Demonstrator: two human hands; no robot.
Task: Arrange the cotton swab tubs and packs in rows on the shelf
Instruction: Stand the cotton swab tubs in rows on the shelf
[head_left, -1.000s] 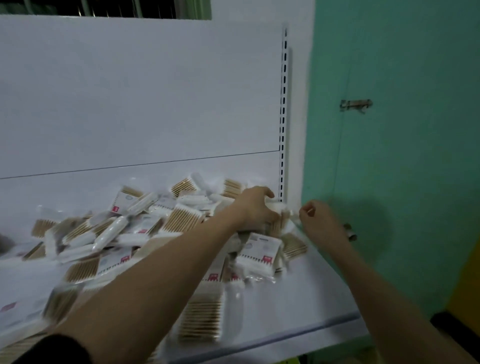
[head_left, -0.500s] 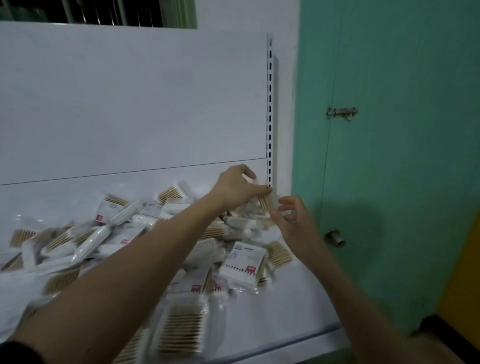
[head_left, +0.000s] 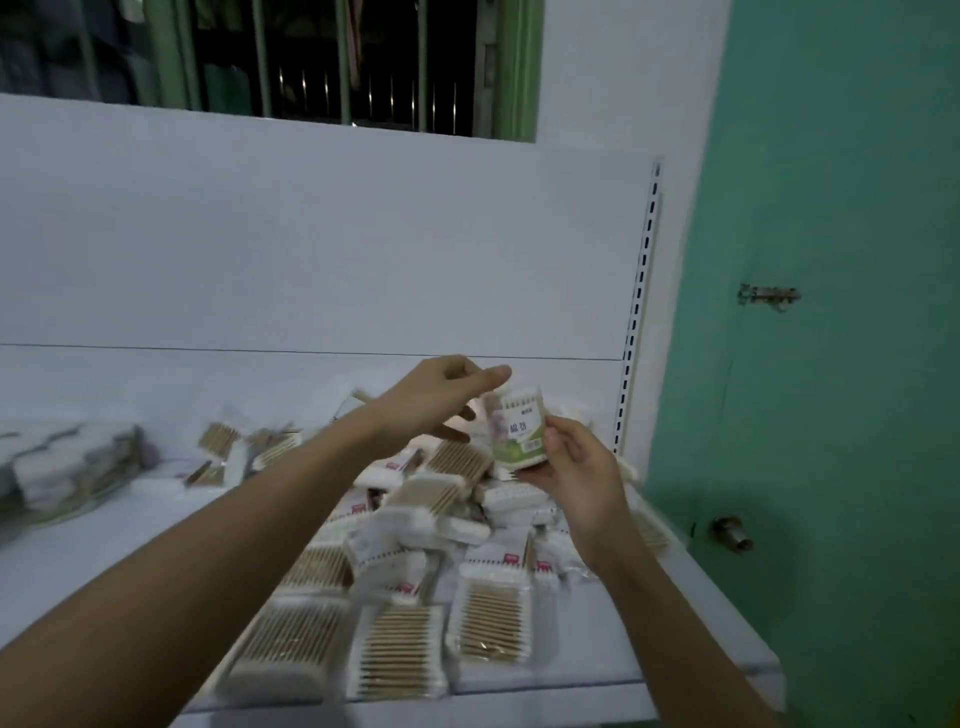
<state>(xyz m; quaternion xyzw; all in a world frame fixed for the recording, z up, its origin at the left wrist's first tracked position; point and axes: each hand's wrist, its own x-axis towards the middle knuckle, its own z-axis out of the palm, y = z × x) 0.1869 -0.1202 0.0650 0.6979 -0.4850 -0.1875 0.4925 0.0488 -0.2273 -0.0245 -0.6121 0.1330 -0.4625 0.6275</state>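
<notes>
My right hand grips a small clear tub of cotton swabs with a green and white label, upright above the back right of the shelf. My left hand hovers just left of the tub's top, index finger and thumb stretched toward it; contact is unclear. Below both hands lies a loose heap of flat cotton swab packs, wooden sticks showing through the plastic. Three packs lie side by side at the front edge.
A blurred stack of packs sits at the shelf's left. The white back panel ends at a slotted upright. A green door with a latch and knob stands right; a barred window is above.
Both hands rose from the heap's back right corner. My right hand now holds the tub, which was not visible before. The view tilted up and shifted left.
</notes>
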